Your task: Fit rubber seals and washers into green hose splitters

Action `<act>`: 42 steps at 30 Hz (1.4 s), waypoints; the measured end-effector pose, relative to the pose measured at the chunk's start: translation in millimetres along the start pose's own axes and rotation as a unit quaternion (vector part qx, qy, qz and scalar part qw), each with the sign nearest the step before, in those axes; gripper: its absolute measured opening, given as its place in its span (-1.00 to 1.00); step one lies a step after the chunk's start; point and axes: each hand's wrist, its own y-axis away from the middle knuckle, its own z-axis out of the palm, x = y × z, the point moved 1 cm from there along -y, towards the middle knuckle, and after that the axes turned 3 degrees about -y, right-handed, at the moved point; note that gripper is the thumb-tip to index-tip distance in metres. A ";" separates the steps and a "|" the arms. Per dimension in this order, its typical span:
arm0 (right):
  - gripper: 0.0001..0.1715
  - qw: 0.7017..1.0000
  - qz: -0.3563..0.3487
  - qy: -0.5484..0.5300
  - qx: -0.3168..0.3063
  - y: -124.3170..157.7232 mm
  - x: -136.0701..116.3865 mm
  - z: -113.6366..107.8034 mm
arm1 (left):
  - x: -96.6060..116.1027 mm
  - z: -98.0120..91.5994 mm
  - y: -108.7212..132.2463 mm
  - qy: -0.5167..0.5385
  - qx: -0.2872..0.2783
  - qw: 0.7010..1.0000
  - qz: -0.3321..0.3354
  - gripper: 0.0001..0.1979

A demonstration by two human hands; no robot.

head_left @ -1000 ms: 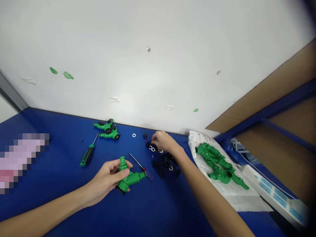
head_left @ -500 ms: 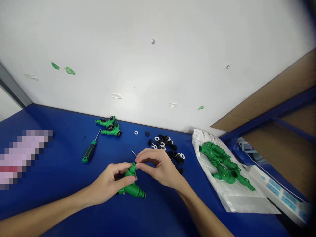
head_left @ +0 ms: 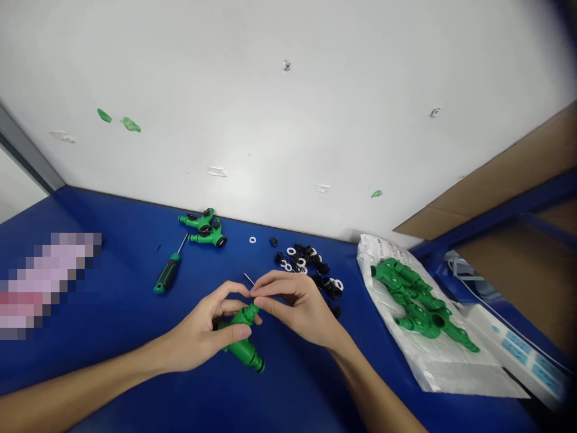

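Note:
My left hand (head_left: 198, 334) is wrapped round a green Y-shaped hose connector (head_left: 246, 350), low over the table. One narrow outlet of it points up and to the right, and the other, with a black ring on its end, points down toward me. My right hand (head_left: 293, 304) is closed in a pinch at the tip of the upper outlet. Whatever lies between those fingertips is too small or hidden to name. The left index finger reaches to the same spot. Just beyond the right fingers a thin metal shaft (head_left: 248, 278) shows, the rest of it hidden.
A green-black screwdriver (head_left: 167, 273) lies left, near finished-looking green connectors with black levers (head_left: 207, 233). Black parts (head_left: 332, 290) and white rings (head_left: 291, 251) are scattered behind my right hand. Green connector bodies (head_left: 419, 304) rest on a white padded bag (head_left: 433, 376), beside a power strip (head_left: 525, 355).
The connector has tilted so its upper outlet leans more to the right. My left index finger has lifted toward the tip, meeting the right fingertips. The whole view has shifted slightly.

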 end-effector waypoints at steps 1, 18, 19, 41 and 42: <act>-0.86 1.000 0.003 -0.001 -0.010 0.8 -0.5 -0.7 | -0.7 0.5 0.3 0.004 0.006 1.000 0.005 -0.57; -0.75 0.991 0.049 -0.105 -0.073 9.2 2.0 -0.9 | 4.9 4.2 6.7 -0.043 -0.003 0.994 0.099 -0.80; -0.75 0.990 0.050 -0.099 -0.083 9.4 1.1 -1.4 | 5.1 4.3 6.8 -0.041 -0.011 0.994 0.099 -0.80; -0.89 0.990 -0.089 0.091 -0.061 16.5 -3.0 15.5 | 7.9 -1.7 7.9 -0.152 0.028 0.978 0.138 -0.84; -0.89 0.991 -0.097 0.081 -0.045 16.9 -1.3 17.5 | 7.4 -1.1 8.8 -0.139 0.035 0.980 0.139 -0.83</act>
